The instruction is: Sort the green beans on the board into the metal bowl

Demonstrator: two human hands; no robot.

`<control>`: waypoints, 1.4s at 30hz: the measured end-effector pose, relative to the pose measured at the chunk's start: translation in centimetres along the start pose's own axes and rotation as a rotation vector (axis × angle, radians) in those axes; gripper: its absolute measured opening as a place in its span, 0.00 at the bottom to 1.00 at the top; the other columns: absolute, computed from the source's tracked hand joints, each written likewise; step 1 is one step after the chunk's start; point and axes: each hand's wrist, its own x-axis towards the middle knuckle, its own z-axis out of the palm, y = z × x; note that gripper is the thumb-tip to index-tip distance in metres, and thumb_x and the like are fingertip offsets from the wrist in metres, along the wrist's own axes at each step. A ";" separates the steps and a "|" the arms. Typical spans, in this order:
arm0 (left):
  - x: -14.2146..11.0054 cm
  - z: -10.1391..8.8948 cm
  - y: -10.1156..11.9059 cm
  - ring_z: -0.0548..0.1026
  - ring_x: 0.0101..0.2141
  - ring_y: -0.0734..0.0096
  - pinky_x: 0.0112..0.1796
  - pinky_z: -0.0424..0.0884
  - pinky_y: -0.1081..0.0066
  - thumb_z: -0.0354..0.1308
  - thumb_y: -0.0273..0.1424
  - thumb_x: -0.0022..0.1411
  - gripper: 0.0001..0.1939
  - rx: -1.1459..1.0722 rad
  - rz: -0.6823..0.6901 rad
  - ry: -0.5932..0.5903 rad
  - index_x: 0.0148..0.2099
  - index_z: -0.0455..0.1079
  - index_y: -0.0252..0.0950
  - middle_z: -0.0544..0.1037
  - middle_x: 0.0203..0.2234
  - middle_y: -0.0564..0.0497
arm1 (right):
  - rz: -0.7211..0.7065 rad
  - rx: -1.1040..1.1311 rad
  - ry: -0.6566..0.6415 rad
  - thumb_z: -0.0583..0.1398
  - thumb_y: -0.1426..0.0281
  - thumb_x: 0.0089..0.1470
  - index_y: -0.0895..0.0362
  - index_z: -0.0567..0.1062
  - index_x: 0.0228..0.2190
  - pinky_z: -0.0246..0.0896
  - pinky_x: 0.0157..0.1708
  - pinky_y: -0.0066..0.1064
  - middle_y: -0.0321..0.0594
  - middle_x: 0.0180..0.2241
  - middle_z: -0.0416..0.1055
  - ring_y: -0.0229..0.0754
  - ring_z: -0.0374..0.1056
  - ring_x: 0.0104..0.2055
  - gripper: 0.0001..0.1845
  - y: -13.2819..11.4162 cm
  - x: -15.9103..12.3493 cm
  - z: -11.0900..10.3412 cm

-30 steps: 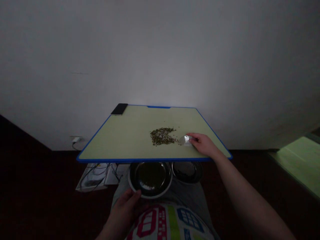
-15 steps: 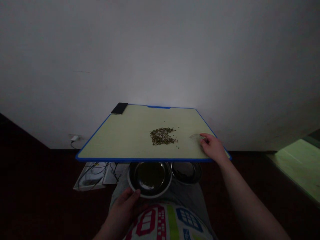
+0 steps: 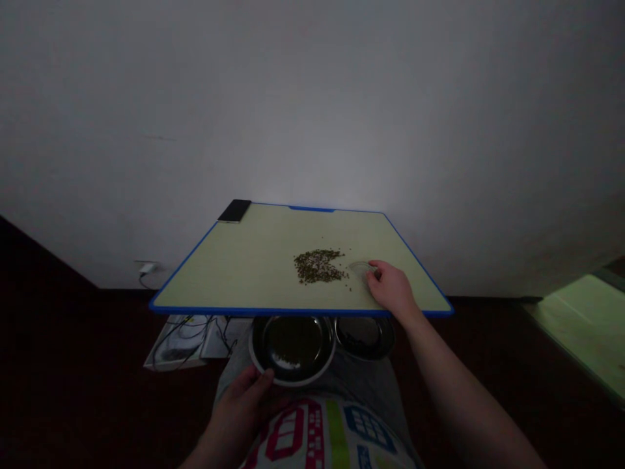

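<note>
A small heap of green mung beans [image 3: 318, 266] lies near the middle of a pale green board [image 3: 273, 286] with a blue edge. My right hand [image 3: 391, 290] rests on the board right of the heap, its fingertips on the rim of a clear, round plastic piece [image 3: 361, 267]. That piece is faint against the board and moves with the hand. Below the board, my left hand [image 3: 241, 405] grips the white rim of a dark steel bowl [image 3: 293, 348]. The bowl's bottom looks greenish, but the dim light hides what lies there.
A black phone [image 3: 234, 210] lies on the board's far left corner. A second steel bowl [image 3: 365, 337] sits right of the first, partly under the board. Papers and tangled cables [image 3: 180, 342] lie on the dark floor at the left. A white wall stands behind.
My right hand and the clear piece went right, then came back left towards the heap. My left hand and the bowl barely moved.
</note>
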 end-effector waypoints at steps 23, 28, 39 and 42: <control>-0.3 0.4 0.2 0.84 0.33 0.57 0.33 0.81 0.66 0.65 0.23 0.52 0.06 0.015 0.013 0.047 0.35 0.73 0.33 0.85 0.29 0.45 | -0.017 0.069 -0.029 0.55 0.63 0.56 0.59 0.77 0.47 0.60 0.31 0.32 0.41 0.28 0.76 0.42 0.69 0.28 0.22 0.8 -3.1 -0.9; 0.0 0.1 0.1 0.84 0.33 0.57 0.33 0.81 0.66 0.65 0.24 0.53 0.06 0.025 0.010 0.029 0.35 0.73 0.32 0.85 0.29 0.44 | -0.004 0.089 -0.011 0.55 0.63 0.56 0.60 0.77 0.48 0.61 0.32 0.33 0.42 0.28 0.76 0.43 0.69 0.28 0.22 0.8 -3.2 -0.8; 0.1 -0.1 0.0 0.84 0.35 0.54 0.32 0.80 0.67 0.65 0.24 0.54 0.04 0.010 0.011 0.024 0.34 0.74 0.35 0.85 0.29 0.47 | -0.010 0.071 -0.017 0.55 0.64 0.56 0.60 0.77 0.48 0.61 0.34 0.33 0.41 0.28 0.76 0.43 0.70 0.31 0.22 0.8 -2.3 -0.7; 0.0 -0.1 0.0 0.84 0.35 0.54 0.32 0.80 0.67 0.65 0.25 0.53 0.04 0.005 0.003 0.030 0.34 0.75 0.35 0.86 0.28 0.46 | -0.006 0.081 -0.025 0.56 0.64 0.56 0.59 0.77 0.48 0.60 0.33 0.32 0.40 0.28 0.76 0.43 0.69 0.29 0.22 0.9 -2.4 -0.7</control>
